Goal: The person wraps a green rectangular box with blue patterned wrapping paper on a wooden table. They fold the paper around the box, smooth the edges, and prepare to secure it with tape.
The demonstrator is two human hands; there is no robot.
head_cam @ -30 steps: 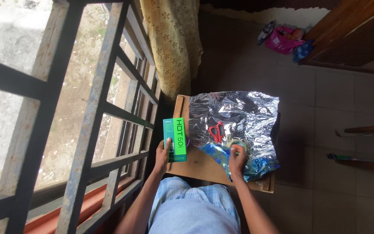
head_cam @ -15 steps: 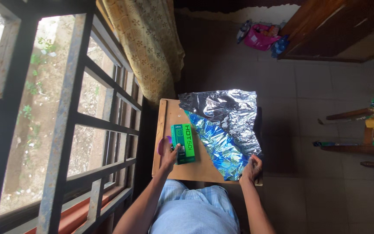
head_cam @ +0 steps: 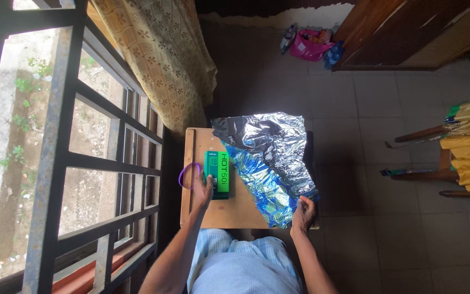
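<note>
A small wooden table (head_cam: pixel 229 209) stands in front of me. My left hand (head_cam: pixel 203 190) grips the near end of a flat green box (head_cam: pixel 217 173) lying on the table's left part. A purple ring (head_cam: pixel 187 175) lies at the table's left edge beside that hand. A sheet of shiny wrapping paper (head_cam: pixel 270 158), silver on one side and patterned blue on the other, is folded diagonally over the table's right part. My right hand (head_cam: pixel 303 213) pinches its near right corner.
A barred window (head_cam: pixel 66 158) and a yellow patterned curtain (head_cam: pixel 164 60) are on the left. A pink bag (head_cam: pixel 308 46) lies by the far wall next to a wooden door (head_cam: pixel 409 32). A chair with yellow cloth (head_cam: pixel 463 152) stands on the right on the tiled floor.
One second ago red scissors and a tape roll lay on the open silver sheet. The sheet got folded over them, blue side up. The green box moved from upright in my hand down onto the table.
</note>
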